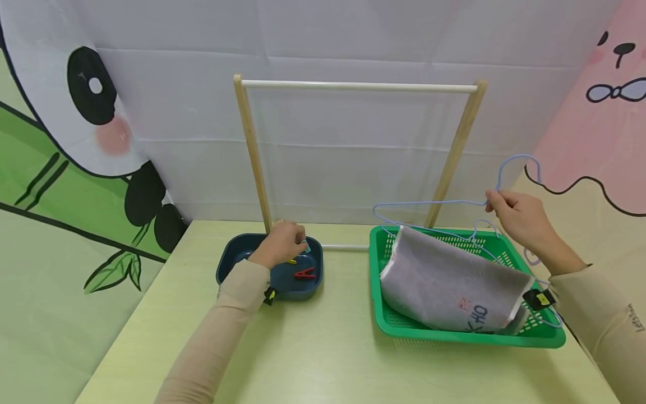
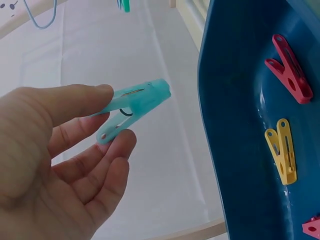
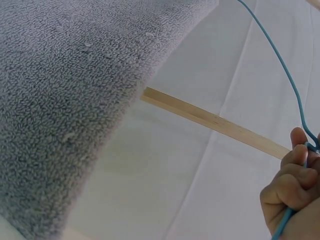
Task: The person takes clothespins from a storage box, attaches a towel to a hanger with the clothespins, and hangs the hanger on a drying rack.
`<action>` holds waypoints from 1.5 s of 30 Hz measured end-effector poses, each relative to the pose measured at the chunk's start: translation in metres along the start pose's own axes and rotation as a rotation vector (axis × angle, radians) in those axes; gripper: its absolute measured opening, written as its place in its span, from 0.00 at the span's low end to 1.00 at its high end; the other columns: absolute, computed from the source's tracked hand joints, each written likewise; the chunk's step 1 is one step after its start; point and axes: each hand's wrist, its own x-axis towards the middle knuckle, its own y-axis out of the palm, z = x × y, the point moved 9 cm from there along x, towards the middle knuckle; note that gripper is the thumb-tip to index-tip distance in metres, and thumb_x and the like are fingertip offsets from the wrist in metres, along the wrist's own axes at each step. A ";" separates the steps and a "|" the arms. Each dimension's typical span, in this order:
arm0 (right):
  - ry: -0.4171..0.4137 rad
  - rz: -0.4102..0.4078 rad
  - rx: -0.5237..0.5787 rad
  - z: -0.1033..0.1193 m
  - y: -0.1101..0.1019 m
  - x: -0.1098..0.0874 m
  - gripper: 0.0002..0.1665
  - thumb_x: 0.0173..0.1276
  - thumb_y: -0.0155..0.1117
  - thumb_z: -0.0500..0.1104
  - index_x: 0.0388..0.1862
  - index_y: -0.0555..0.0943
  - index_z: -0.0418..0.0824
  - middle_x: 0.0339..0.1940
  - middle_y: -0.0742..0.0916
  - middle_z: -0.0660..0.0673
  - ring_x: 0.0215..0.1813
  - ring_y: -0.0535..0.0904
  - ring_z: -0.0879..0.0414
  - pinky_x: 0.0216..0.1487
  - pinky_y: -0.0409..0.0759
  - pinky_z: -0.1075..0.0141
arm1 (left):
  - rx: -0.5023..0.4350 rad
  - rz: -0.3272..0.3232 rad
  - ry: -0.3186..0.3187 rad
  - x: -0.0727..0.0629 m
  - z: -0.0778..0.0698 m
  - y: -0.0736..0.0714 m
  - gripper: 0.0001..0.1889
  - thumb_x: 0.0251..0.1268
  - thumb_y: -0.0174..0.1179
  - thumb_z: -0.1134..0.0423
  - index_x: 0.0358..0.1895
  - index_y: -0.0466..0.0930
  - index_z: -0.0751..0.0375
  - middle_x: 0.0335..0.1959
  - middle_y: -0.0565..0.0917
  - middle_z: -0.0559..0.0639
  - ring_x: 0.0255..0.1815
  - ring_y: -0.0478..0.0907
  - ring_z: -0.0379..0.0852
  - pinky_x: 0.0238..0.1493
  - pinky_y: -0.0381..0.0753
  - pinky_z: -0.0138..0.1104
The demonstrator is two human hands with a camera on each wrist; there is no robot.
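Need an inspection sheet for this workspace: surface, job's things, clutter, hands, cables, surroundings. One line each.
Surface: pale table, bearing a dark blue tub and green basket.
Job's things: teal clothespin and blue hanger in hand; gray towel at the basket, cannot tell whether it hangs on the hanger.
Clutter: red clothespin, yellow clothespin and pink clothespin in the tub; another hanger at the basket.
Hands: left hand pinches the clothespin; right hand grips the hanger near its hook.
Cables: nothing seen.
Surroundings: drying rack at the back; white backdrop behind it, cartoon figures at both sides.
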 end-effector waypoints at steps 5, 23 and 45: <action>-0.006 -0.016 0.001 0.005 -0.006 -0.001 0.33 0.75 0.38 0.60 0.38 0.80 0.35 0.17 0.69 0.42 0.19 0.61 0.51 0.21 0.60 0.61 | -0.029 -0.012 -0.003 -0.003 -0.002 -0.002 0.05 0.63 0.62 0.61 0.30 0.79 0.57 0.31 0.77 0.49 0.33 0.74 0.47 0.49 0.69 0.46; -0.022 -0.017 0.007 0.017 -0.010 -0.002 0.32 0.75 0.40 0.60 0.37 0.81 0.37 0.18 0.69 0.42 0.21 0.62 0.50 0.22 0.60 0.61 | -0.166 -0.047 0.037 -0.002 -0.027 -0.014 0.09 0.63 0.62 0.64 0.44 0.76 0.59 0.44 0.78 0.53 0.46 0.77 0.50 0.45 0.77 0.42; -0.073 -0.024 0.015 0.036 -0.013 -0.008 0.29 0.76 0.41 0.57 0.36 0.82 0.36 0.19 0.71 0.42 0.23 0.64 0.51 0.23 0.61 0.62 | -0.256 -0.110 0.130 -0.005 -0.057 -0.028 0.18 0.62 0.63 0.64 0.55 0.76 0.59 0.50 0.80 0.52 0.50 0.78 0.49 0.47 0.77 0.41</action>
